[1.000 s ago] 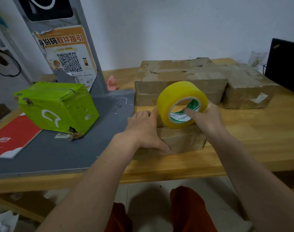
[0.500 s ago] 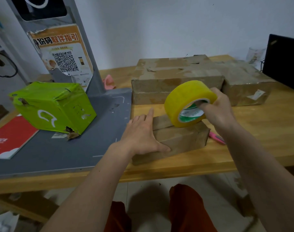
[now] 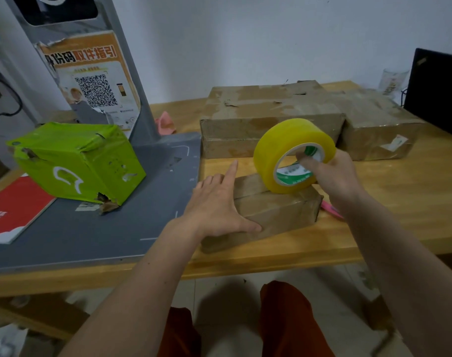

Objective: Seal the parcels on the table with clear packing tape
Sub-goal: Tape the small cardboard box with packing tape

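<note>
A small brown parcel (image 3: 276, 215) lies near the front edge of the wooden table (image 3: 400, 202). My left hand (image 3: 217, 204) lies flat on its left end, fingers straight, thumb along the front face. My right hand (image 3: 333, 176) grips a yellow-looking roll of packing tape (image 3: 286, 148), fingers hooked through its core. The roll stands on edge on the parcel's top, towards its right end. Behind them sit two larger brown parcels, one in the middle (image 3: 268, 119) and one to the right (image 3: 374, 130). A green parcel (image 3: 75, 161) rests on the left.
The green parcel sits on a grey base plate (image 3: 91, 235) with an upright post (image 3: 132, 73) carrying a QR-code poster. A red booklet (image 3: 11, 210) lies far left. A pink tool (image 3: 330, 208) lies right of the small parcel. A black screen (image 3: 439, 91) stands at the right.
My right hand has carried the tape roll to the right along the top of the small parcel. The left hand has stayed pressing on the parcel's left end.
</note>
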`<state>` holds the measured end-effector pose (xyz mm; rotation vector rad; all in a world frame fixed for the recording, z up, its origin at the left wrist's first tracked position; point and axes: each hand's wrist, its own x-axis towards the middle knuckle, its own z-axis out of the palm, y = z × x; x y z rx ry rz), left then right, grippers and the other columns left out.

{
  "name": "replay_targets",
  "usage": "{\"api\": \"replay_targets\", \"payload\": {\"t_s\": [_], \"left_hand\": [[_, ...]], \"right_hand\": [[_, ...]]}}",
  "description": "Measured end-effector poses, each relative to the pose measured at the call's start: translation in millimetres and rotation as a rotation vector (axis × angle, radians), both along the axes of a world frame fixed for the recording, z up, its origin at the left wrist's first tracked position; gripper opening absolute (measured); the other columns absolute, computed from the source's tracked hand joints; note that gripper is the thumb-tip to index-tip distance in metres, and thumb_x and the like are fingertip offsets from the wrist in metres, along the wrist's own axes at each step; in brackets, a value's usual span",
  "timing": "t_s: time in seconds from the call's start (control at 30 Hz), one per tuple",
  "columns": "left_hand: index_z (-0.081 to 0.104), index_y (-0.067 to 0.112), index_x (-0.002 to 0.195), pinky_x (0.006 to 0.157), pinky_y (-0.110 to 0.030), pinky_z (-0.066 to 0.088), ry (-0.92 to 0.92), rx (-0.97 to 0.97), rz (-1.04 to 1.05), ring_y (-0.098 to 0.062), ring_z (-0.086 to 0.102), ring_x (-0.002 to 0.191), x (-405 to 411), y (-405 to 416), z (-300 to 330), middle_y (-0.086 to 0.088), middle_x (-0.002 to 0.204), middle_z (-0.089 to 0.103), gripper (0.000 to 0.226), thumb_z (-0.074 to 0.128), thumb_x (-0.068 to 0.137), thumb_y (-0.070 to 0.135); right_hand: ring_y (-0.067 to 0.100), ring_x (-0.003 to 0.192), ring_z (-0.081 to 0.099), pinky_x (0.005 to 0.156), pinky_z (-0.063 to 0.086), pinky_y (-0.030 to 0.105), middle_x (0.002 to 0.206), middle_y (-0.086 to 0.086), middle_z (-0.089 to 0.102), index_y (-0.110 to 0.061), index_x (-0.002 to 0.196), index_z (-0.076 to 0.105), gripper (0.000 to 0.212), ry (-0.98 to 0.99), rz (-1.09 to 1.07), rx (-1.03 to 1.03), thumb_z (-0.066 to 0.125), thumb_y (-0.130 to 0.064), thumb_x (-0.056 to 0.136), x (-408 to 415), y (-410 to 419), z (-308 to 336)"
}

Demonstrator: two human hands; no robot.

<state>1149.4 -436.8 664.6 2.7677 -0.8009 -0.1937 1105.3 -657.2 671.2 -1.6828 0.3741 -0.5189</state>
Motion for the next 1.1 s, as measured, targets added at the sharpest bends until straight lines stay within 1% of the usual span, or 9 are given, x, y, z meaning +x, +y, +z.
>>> {"api": "replay_targets", "payload": {"t_s": [0.1,0.2,0.37,0.47,0.57,0.7,0.93,1.0,1.1], "left_hand": [[-0.017,0.032,0.155,0.119,-0.04,0.016,0.003,-0.01,0.003,-0.025,0.026,0.141,-0.5,0.5,0.3,-0.003,0.152,0.031,0.139,0.077,0.061,0.073],[-0.018,0.032,0.155,0.118,-0.04,0.016,0.0,-0.012,-0.001,-0.025,0.026,0.14,-0.6,-0.3,-0.3,-0.003,0.151,0.032,0.139,0.077,0.061,0.072],[-0.017,0.032,0.155,0.118,-0.04,0.017,-0.007,-0.005,0.004,-0.026,0.028,0.139,-0.2,-1.1,-0.6,-0.004,0.15,0.033,0.14,0.076,0.061,0.073],[-0.017,0.032,0.155,0.118,-0.04,0.016,-0.009,-0.005,0.006,-0.025,0.027,0.14,-0.8,-1.3,-1.0,-0.003,0.15,0.033,0.139,0.077,0.06,0.073],[-0.018,0.033,0.155,0.118,-0.042,0.017,-0.002,0.007,0.011,-0.027,0.027,0.14,-1.2,-1.3,-0.2,-0.005,0.15,0.033,0.139,0.077,0.061,0.072],[-0.02,0.035,0.154,0.115,-0.047,0.026,0.025,0.08,0.01,-0.034,0.032,0.137,-0.1,-17.9,10.8,-0.011,0.15,0.035,0.139,0.076,0.061,0.074],[-0.015,0.031,0.156,0.112,-0.041,0.029,-0.085,0.028,-0.023,-0.028,0.038,0.133,-4.8,-48.6,-0.1,-0.007,0.146,0.04,0.136,0.073,0.062,0.078],[-0.015,0.032,0.156,0.113,-0.041,0.029,-0.083,0.021,-0.011,-0.028,0.038,0.134,-3.2,-46.1,-1.2,-0.006,0.147,0.041,0.137,0.072,0.06,0.079],[-0.015,0.034,0.156,0.113,-0.04,0.029,-0.087,0.013,-0.008,-0.028,0.038,0.134,-2.9,-45.6,-0.5,-0.005,0.146,0.042,0.137,0.072,0.06,0.079]], "right_hand": [[0.028,0.101,0.067,0.085,0.055,0.046,0.103,0.007,0.069,-0.016,0.108,0.066,0.018,-0.001,-0.055,0.088,0.066,-0.011,0.091,-2.3,-18.9,5.9],[0.028,0.103,0.066,0.078,0.057,0.044,0.112,0.011,0.067,-0.013,0.121,0.06,0.03,-0.004,-0.074,0.211,0.064,-0.01,0.092,-5.1,-33.3,5.6],[0.025,0.1,0.07,0.082,0.057,0.045,0.115,0.01,0.07,-0.012,0.126,0.057,0.052,-0.023,0.01,0.549,0.076,-0.015,0.078,-5.2,-24.9,-14.9],[0.023,0.098,0.071,0.089,0.056,0.043,0.114,0.01,0.071,-0.01,0.129,0.055,0.066,0.044,0.073,0.613,0.081,-0.018,0.07,-4.7,-17.0,-21.7],[0.022,0.097,0.07,0.083,0.057,0.04,0.113,0.01,0.069,-0.01,0.128,0.055,0.046,0.017,-0.008,0.584,0.072,-0.013,0.085,-1.3,-19.7,-19.4],[0.021,0.096,0.068,0.08,0.058,0.04,0.108,0.007,0.069,-0.011,0.124,0.059,0.036,0.004,-0.092,0.445,0.069,-0.015,0.089,-1.5,-19.4,-16.1],[0.019,0.086,0.069,0.06,0.059,0.033,0.092,0.002,0.069,-0.022,0.094,0.064,0.012,-0.031,-0.067,0.305,0.065,-0.011,0.09,-2.5,-21.6,-12.0],[0.023,0.089,0.069,0.061,0.06,0.038,0.096,0.005,0.07,-0.022,0.094,0.065,0.012,-0.033,-0.062,0.307,0.066,-0.01,0.09,-0.8,-26.5,-10.3],[0.031,0.1,0.067,0.074,0.058,0.053,0.11,0.012,0.069,-0.017,0.104,0.066,0.016,-0.057,-0.108,0.389,0.068,-0.01,0.089,-3.0,-39.7,-8.4]]}}
